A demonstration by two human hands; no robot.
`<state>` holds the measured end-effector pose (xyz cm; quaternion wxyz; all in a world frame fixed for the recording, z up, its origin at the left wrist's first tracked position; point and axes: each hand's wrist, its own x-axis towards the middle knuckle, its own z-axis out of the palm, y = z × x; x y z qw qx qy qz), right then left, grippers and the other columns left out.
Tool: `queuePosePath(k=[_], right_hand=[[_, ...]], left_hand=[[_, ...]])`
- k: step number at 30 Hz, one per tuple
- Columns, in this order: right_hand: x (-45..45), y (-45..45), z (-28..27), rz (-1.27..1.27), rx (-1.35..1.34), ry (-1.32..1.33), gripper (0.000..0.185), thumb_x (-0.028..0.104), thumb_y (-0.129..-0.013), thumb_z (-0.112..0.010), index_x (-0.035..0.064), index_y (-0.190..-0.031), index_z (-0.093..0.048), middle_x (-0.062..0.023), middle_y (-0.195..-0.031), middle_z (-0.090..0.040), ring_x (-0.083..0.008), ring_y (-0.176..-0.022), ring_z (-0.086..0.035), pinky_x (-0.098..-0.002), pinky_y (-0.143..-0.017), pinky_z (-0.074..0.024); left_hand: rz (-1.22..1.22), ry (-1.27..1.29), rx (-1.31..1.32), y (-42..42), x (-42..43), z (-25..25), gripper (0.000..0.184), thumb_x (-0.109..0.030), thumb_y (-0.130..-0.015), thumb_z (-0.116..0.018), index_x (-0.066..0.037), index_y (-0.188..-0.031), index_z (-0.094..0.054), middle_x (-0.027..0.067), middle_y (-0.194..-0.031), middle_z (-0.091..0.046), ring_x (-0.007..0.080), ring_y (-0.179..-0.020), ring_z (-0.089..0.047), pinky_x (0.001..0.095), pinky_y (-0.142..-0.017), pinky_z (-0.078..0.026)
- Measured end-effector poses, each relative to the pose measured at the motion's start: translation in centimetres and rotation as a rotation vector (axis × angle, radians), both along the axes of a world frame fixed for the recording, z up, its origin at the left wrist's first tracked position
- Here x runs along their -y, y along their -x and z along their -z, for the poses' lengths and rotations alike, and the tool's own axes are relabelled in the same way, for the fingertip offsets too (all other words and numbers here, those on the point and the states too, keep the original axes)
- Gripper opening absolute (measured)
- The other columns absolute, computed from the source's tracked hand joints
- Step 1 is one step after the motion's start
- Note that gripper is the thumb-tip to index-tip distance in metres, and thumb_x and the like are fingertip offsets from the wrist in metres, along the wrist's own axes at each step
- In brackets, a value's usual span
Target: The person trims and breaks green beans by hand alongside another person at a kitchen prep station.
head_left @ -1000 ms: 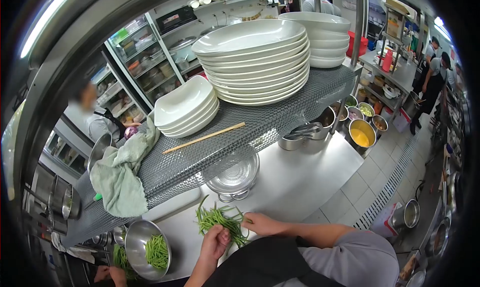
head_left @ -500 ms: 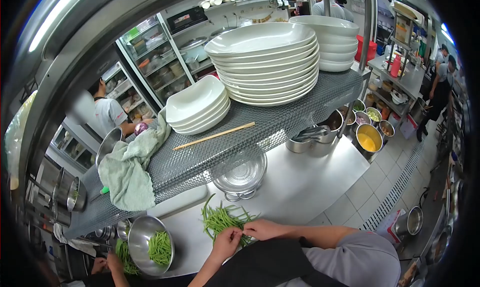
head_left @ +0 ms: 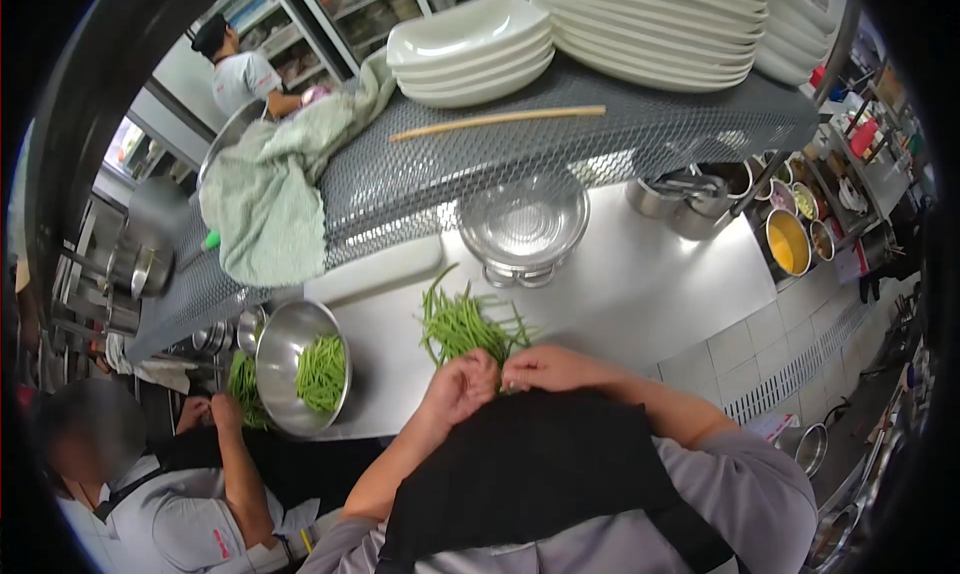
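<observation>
A loose pile of long green beans lies on the steel counter just in front of me. My left hand is closed at the near edge of the pile, its fingers pinched on a green bean. Close beside it, my right hand is also closed, thumb and fingertips pinching at the same bean; little of the bean shows between them. Left of the pile, a steel mixing bowl holds cut green beans.
Above the counter, a mesh-lined shelf bears stacked white dishes, a chopstick and a green cloth. A strainer stands below. A co-worker works at left by more beans.
The view has tilted down, so the counter and my hands appear higher and the co-worker at left shows more. My hands stay together at the bean pile, with slightly shifted fingers.
</observation>
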<state>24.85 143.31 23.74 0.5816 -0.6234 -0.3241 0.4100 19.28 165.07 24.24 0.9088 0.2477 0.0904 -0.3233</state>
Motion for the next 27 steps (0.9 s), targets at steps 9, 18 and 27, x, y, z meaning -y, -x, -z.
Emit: queuePosePath(k=[9, 18, 27], right_hand=[[0.7, -0.4, 4.1, 0.398, 0.161, 0.317, 0.025, 0.026, -0.089, -0.058, 0.002, -0.083, -0.058, -0.0117, -0.073, -0.059, -0.0221, -0.065, -0.054, -0.0363, -0.065, -0.0456], [-2.5, -5.1, 5.6, 0.51, 0.676, 0.649, 0.022, 0.022, -0.084, -0.058, 0.0014, -0.089, -0.061, -0.0195, -0.088, -0.065, -0.037, -0.082, -0.064, -0.0487, -0.073, -0.0496], [-3.2, -5.7, 5.7, 0.449, 0.56, 0.63, 0.021, 0.023, -0.076, -0.063, 0.0061, -0.09, -0.061, -0.014, -0.088, -0.065, -0.0352, -0.082, -0.063, -0.0482, -0.073, -0.0508]], left_hand=[[-0.225, -0.175, 0.068, -1.5, -3.6, 0.5, 0.028, -0.023, -0.095, -0.043, -0.005, -0.075, -0.049, 0.0068, -0.066, -0.048, 0.0105, -0.048, -0.034, 0.023, -0.043, -0.028], [-0.317, -0.086, 0.076, -2.7, -2.6, 0.1, 0.026, -0.022, -0.095, -0.044, -0.004, -0.078, -0.052, 0.0084, -0.071, -0.05, 0.0111, -0.05, -0.034, 0.0229, -0.044, -0.029], [-0.222, -0.662, 0.091, -3.2, -2.1, 0.1, 0.02, -0.026, -0.098, -0.051, -0.008, -0.09, -0.055, -0.003, -0.062, -0.043, 0.0072, -0.048, -0.032, 0.0232, -0.046, -0.027]])
